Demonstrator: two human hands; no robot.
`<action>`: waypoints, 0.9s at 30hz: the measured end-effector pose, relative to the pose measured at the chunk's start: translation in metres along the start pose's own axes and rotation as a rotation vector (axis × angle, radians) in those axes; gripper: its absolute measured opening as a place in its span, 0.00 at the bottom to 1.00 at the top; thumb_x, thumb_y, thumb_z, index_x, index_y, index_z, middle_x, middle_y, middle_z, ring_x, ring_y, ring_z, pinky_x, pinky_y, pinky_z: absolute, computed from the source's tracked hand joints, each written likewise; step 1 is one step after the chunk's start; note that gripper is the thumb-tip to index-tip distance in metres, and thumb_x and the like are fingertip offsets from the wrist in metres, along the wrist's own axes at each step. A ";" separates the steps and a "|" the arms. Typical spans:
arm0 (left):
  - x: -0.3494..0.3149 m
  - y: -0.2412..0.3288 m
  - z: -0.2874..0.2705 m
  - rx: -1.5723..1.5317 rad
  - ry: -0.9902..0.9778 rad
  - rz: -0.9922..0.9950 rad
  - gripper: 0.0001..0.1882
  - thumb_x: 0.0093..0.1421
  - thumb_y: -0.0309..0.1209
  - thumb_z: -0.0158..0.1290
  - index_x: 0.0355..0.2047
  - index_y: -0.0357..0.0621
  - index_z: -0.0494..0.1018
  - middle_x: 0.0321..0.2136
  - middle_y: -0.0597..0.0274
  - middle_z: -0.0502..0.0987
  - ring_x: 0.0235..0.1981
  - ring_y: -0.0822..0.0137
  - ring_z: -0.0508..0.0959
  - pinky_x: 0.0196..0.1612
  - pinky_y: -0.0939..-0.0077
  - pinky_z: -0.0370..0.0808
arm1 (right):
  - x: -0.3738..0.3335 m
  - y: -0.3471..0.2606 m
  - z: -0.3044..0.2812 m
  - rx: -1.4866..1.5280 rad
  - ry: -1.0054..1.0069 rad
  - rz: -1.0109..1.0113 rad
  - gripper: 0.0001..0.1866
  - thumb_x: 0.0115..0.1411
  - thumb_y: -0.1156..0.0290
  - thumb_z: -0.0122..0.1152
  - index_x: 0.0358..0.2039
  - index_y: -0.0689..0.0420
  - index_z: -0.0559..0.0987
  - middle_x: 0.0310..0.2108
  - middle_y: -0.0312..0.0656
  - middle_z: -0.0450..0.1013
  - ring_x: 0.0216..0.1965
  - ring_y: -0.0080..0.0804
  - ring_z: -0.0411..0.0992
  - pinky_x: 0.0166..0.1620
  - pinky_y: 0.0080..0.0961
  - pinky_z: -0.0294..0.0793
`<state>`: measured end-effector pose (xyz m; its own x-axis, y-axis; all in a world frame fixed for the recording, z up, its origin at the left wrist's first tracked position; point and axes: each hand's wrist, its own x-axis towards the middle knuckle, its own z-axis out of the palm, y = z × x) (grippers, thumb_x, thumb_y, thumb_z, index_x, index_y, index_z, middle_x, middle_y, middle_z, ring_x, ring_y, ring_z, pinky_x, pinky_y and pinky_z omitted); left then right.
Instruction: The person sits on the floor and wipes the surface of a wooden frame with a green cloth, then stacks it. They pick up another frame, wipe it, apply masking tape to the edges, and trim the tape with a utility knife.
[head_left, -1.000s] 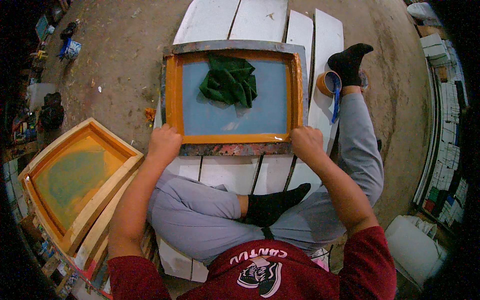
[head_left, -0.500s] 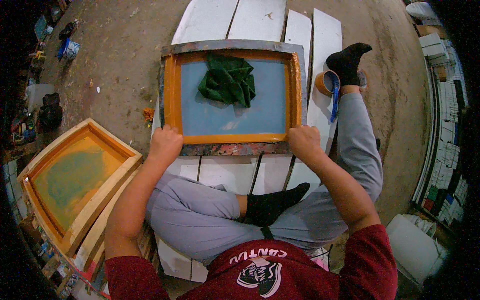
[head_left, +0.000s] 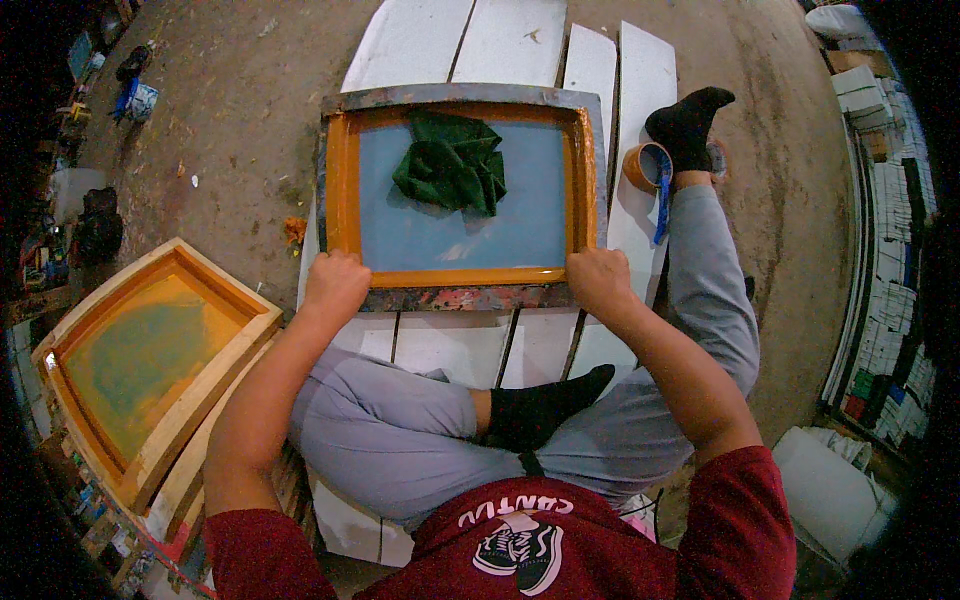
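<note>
The left hand [head_left: 337, 282] and right hand [head_left: 600, 275] each clasp a near corner of the frame [head_left: 465, 277]; an even, level hold should best keep the cloth [head_left: 450, 165] inside it settled.

There's room between the left hand [head_left: 337, 284] and right hand [head_left: 600, 278]. Green cloth [head_left: 450, 165] is in the way inside the frame [head_left: 460, 278]; an orange pot [head_left: 636, 170] and foot [head_left: 688, 128] block its right.

Cloth [head_left: 448, 172] lies in frame [head_left: 465, 277] (boards [head_left: 440, 345] beneath).
</note>
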<state>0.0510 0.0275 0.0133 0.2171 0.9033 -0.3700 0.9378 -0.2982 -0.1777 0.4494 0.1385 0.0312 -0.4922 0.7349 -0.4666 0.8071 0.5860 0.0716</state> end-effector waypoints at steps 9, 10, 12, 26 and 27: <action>0.002 0.000 0.008 0.024 0.034 0.034 0.06 0.53 0.30 0.60 0.26 0.47 0.87 0.27 0.59 0.84 0.41 0.55 0.81 0.39 0.58 0.74 | -0.001 0.001 -0.011 -0.006 -0.016 -0.048 0.05 0.57 0.70 0.65 0.28 0.53 0.88 0.27 0.46 0.84 0.32 0.44 0.86 0.34 0.39 0.83; 0.003 0.000 0.006 0.024 0.006 0.028 0.06 0.53 0.30 0.60 0.26 0.47 0.87 0.29 0.58 0.84 0.41 0.55 0.81 0.39 0.58 0.74 | 0.001 0.002 -0.012 -0.010 -0.036 -0.032 0.06 0.57 0.70 0.65 0.28 0.53 0.88 0.27 0.46 0.84 0.32 0.44 0.86 0.34 0.39 0.83; 0.004 0.000 0.002 0.024 -0.047 0.015 0.06 0.54 0.30 0.61 0.27 0.47 0.87 0.32 0.58 0.84 0.41 0.55 0.81 0.40 0.58 0.75 | 0.004 0.004 -0.009 -0.014 -0.055 -0.012 0.06 0.57 0.69 0.65 0.29 0.54 0.88 0.28 0.47 0.84 0.33 0.45 0.86 0.34 0.41 0.84; 0.006 0.031 -0.009 -0.577 0.119 0.232 0.30 0.49 0.46 0.73 0.48 0.45 0.79 0.44 0.54 0.77 0.50 0.50 0.78 0.51 0.55 0.79 | 0.006 -0.039 0.003 0.399 0.030 -0.347 0.26 0.51 0.49 0.76 0.42 0.56 0.83 0.42 0.47 0.79 0.50 0.49 0.76 0.53 0.46 0.78; 0.004 0.036 -0.008 -0.572 0.063 0.247 0.32 0.47 0.47 0.74 0.48 0.45 0.78 0.44 0.54 0.77 0.51 0.50 0.78 0.51 0.55 0.79 | 0.009 -0.043 0.006 0.410 0.003 -0.350 0.29 0.50 0.47 0.77 0.43 0.57 0.81 0.42 0.46 0.78 0.51 0.49 0.76 0.51 0.46 0.79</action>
<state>0.0879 0.0224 0.0129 0.4452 0.8504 -0.2804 0.8508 -0.3040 0.4287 0.4121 0.1175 0.0185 -0.7552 0.5209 -0.3980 0.6553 0.6155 -0.4378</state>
